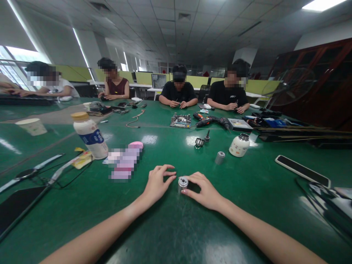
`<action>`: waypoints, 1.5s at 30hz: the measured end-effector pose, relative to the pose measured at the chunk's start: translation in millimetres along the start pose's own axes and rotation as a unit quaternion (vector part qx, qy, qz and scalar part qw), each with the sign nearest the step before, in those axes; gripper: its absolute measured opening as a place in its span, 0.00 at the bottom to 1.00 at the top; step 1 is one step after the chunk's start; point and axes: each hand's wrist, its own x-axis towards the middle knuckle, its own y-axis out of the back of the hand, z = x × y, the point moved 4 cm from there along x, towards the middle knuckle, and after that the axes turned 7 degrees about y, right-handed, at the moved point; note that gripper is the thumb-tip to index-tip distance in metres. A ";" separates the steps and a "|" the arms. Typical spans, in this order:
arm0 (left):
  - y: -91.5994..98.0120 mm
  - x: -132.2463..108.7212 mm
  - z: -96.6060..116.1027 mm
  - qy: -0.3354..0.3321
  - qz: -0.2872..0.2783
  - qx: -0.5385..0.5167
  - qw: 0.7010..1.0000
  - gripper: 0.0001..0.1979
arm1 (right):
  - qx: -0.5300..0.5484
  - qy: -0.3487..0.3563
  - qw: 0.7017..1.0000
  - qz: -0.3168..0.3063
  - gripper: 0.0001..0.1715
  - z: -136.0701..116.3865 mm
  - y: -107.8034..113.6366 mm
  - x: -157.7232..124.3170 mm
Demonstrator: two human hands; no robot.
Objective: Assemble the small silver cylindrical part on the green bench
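My right hand point(202, 191) has its thumb and fingers around a small silver metal cylinder point(183, 185), which stands upright on the green table. The cylinder's top face has a hub and dark holes, like a small electric motor. Just to the left of it, my left hand point(158, 182) is open, fingers curved and apart from the thumb, holding nothing. A second, similar silver cylinder point(220, 157) stands farther off to the right. Beside that one is a white bottle point(239, 145) with an open metal mouth.
Small metal parts point(199, 142), a circuit board point(180, 120) and power drills point(205, 121) lie beyond my hands. To the left are a capped drink bottle point(90, 135), a paper cup point(32, 126) and a pink item point(128, 159). A phone point(302, 171) lies right. Several people sit across.
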 end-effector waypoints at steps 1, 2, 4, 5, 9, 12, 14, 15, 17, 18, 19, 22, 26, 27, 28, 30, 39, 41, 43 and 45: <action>-1.9 0.7 -2.9 0.003 -0.013 0.007 1.000 0.12 | -0.001 -0.001 1.000 0.000 0.19 -0.3 0.2 0.1; -3.0 1.0 -4.8 0.002 -0.017 0.012 1.000 0.12 | -0.002 -0.003 1.000 0.000 0.20 -0.5 0.2 0.1; -3.7 1.1 -6.3 -0.001 -0.012 0.018 1.000 0.12 | -0.003 -0.005 1.000 0.000 0.20 -0.3 0.0 0.0; -3.7 1.2 -6.4 -0.001 -0.010 0.018 1.000 0.12 | -0.003 -0.007 1.000 0.000 0.20 0.0 -0.1 -0.1; -1.9 1.0 -3.4 -0.001 0.002 0.000 1.000 0.11 | -0.005 -0.008 1.000 -0.001 0.20 1.8 -1.0 -0.5; 3.1 -3.1 4.7 -0.033 0.061 -0.040 0.997 0.09 | -0.004 -0.004 1.000 -0.001 0.20 2.1 -1.2 -0.7; 5.1 -8.6 12.4 -0.066 0.089 -0.082 0.990 0.08 | -0.004 -0.002 1.000 0.000 0.19 1.9 -1.2 -0.9; 4.8 -11.5 16.3 -0.081 0.089 -0.099 0.988 0.09 | -0.004 -0.001 1.000 0.001 0.19 1.9 -1.2 -1.0; 2.8 -16.5 22.7 -0.102 0.072 -0.114 0.986 0.10 | -0.002 0.002 1.000 0.004 0.19 2.0 -1.3 -1.3; 1.8 -18.4 25.0 -0.108 0.063 -0.111 0.986 0.10 | -0.001 0.003 1.000 0.006 0.19 2.2 -1.4 -1.4; 1.3 -19.8 26.6 -0.112 0.058 -0.104 0.987 0.10 | 0.000 0.005 1.000 0.008 0.19 2.3 -1.5 -1.5; 2.3 -21.1 28.2 -0.117 0.059 -0.088 0.987 0.09 | 0.001 0.009 1.000 0.010 0.18 2.4 -1.9 -1.5; 4.5 -18.8 29.5 -0.114 0.050 -0.083 0.989 0.10 | -0.003 0.012 1.000 0.007 0.18 2.2 -1.8 -0.9; 4.9 -18.0 30.3 -0.113 0.046 -0.082 0.989 0.11 | -0.004 0.011 1.000 0.007 0.18 2.1 -1.7 -0.8; 5.4 -17.4 31.3 -0.113 0.042 -0.080 0.989 0.12 | -0.005 0.010 1.000 0.006 0.18 2.1 -1.7 -0.6; 6.1 -16.9 33.8 -0.117 0.032 -0.076 0.990 0.11 | -0.009 0.009 1.000 0.004 0.17 2.2 -1.6 -0.5; 6.9 -18.3 40.0 -0.107 -0.022 -0.066 0.992 0.12 | -0.018 0.006 1.000 -0.001 0.16 3.4 -1.5 -0.7; 6.0 -18.6 40.9 -0.111 -0.035 -0.061 0.991 0.12 | -0.014 0.007 1.000 -0.001 0.16 4.0 -1.6 -0.8; 5.5 -19.1 41.4 -0.119 -0.039 -0.058 0.990 0.13 | -0.012 0.007 1.000 -0.002 0.17 3.9 -1.6 -0.7; 6.2 -19.3 40.8 -0.120 -0.024 -0.055 0.991 0.14 | -0.009 0.007 1.000 -0.001 0.19 3.0 -1.3 -0.4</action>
